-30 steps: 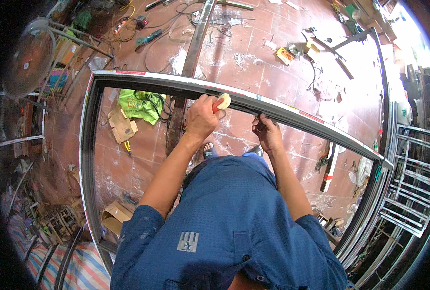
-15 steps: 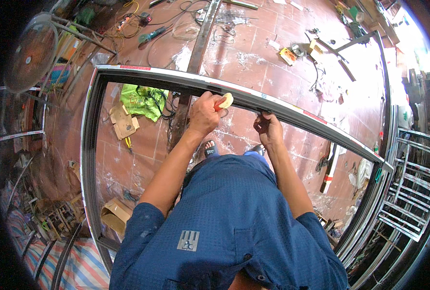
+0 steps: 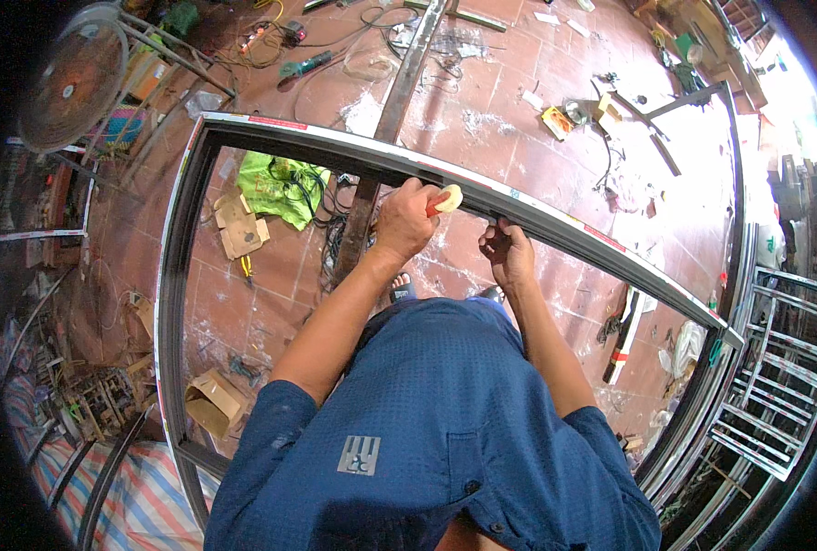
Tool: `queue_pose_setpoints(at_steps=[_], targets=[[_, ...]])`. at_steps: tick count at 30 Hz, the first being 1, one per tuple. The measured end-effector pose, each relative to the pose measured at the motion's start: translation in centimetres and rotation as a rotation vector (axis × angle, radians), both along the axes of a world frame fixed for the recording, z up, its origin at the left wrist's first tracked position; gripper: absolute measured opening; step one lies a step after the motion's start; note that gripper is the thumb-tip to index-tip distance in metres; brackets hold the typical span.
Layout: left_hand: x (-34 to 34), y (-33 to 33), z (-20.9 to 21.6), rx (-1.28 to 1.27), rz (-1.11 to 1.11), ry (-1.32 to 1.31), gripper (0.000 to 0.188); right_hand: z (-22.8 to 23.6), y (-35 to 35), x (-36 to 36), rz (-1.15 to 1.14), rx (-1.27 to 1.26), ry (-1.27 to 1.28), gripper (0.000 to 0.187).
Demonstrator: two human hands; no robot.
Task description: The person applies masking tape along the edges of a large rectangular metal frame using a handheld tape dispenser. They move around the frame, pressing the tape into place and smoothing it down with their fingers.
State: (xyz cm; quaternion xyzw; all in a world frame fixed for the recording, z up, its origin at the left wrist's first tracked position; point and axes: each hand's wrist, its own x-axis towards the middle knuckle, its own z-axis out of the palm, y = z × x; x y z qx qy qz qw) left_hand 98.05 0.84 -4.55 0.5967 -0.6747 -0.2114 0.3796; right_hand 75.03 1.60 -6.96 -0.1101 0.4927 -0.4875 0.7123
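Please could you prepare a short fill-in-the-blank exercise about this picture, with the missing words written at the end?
1. The left hand holds a tool with a rounded head coloured pale ____.
2. Near the dark frame, this tool is to the ____ of the right hand.
3. Seen through the frame, the bag on the floor is bright ____.
4. The person wears a shirt coloured dark ____.

Missing words: yellow; left; green; blue.

From the person's head, one wide fisheye view faces steeply down: shirt [image 3: 408,395] close at six o'clock, frame [image 3: 280,140] beyond it, floor [image 3: 509,119] farthest toward twelve.
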Motion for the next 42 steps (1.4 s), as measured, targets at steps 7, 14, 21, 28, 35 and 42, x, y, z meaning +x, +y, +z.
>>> queue_pose_setpoints(at_steps=[7, 14, 21, 28, 35, 42], targets=[[-0.2, -0.1, 0.2, -0.001, -0.017, -0.007, 0.020, -1.0, -0.6, 1.2, -0.008, -0.070, 0.009, 0.010], [-0.4, 0.0, 0.3, 0.015, -0.001, -0.017, 0.014, 0.1, -0.3, 2.0, 0.082, -0.008, -0.049, 0.009], [-0.6, -0.2, -0.3, 0.020, 0.034, -0.035, 0.015, -1.6, -0.6, 3.5, -0.097, -0.016, -0.023, 0.009], [-0.7, -0.2, -0.2, -0.004, 0.054, -0.022, 0.007, -0.7, -0.8, 5.2, -0.032, -0.077, 0.012, 0.009], [-0.8, -0.1, 0.2, 0.069, 0.069, -0.053, 0.006, -1.1, -0.7, 5.7, 0.023, -0.041, 0.011, 0.014], [0.0, -0.6, 0.9, 0.033, 0.018, -0.055, 0.014, -1.3, -1.5, 6.8, -0.100, 0.017, 0.021, 0.010]])
